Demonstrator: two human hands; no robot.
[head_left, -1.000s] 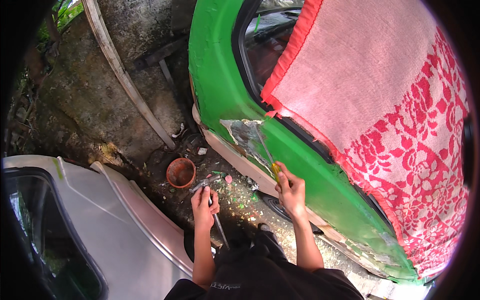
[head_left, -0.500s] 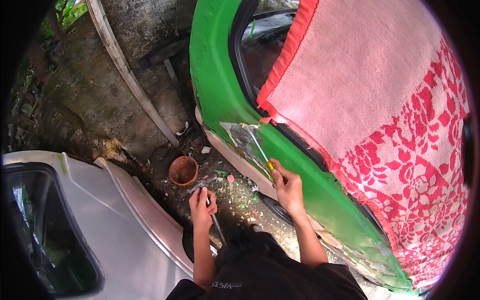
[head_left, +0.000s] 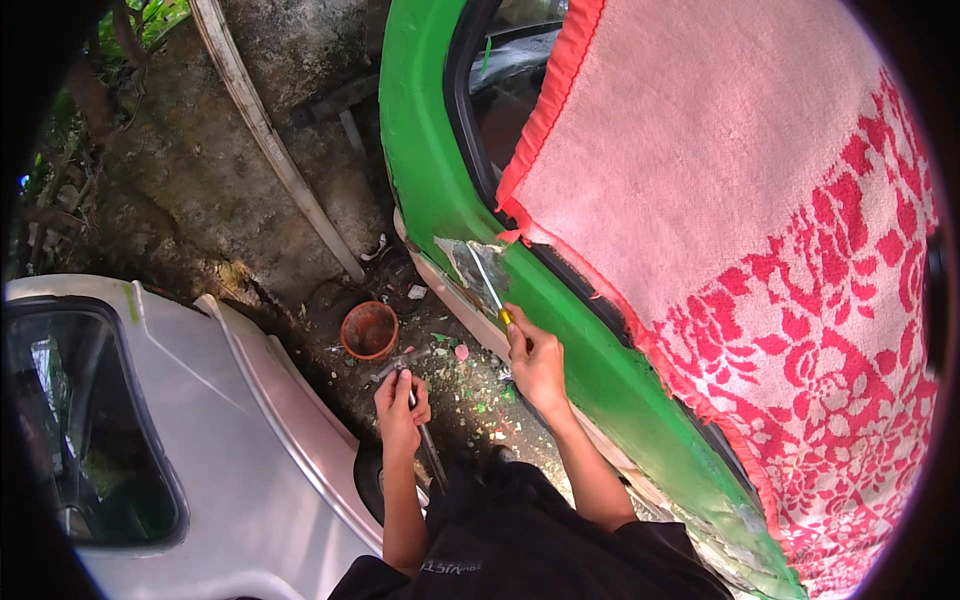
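Observation:
My right hand point(head_left: 538, 365) is closed around the yellow handle of a screwdriver point(head_left: 488, 278). Its long metal shaft slants up and left, and the tip lies at the upper part of a bare, scraped patch point(head_left: 462, 262) on the green car body point(head_left: 425, 160). Whether the tip presses into the surface is too small to tell. In my left hand point(head_left: 401, 412) is a hammer point(head_left: 432, 455), held near its head. The hammer's handle points down toward my body, and its head sticks out above my fingers.
A pink and red floral cloth point(head_left: 690, 170) covers the green car's windows and roof. At left stands a silver car point(head_left: 235, 450). Between them, a terracotta pot point(head_left: 369, 331) sits on ground strewn with paint chips point(head_left: 470, 400). A long pale strip point(head_left: 270, 140) leans farther back.
My right hand and the screwdriver have shifted left and slightly up, closer to the bare patch. My left hand keeps the hammer in nearly the same place. The whole view has shifted a little.

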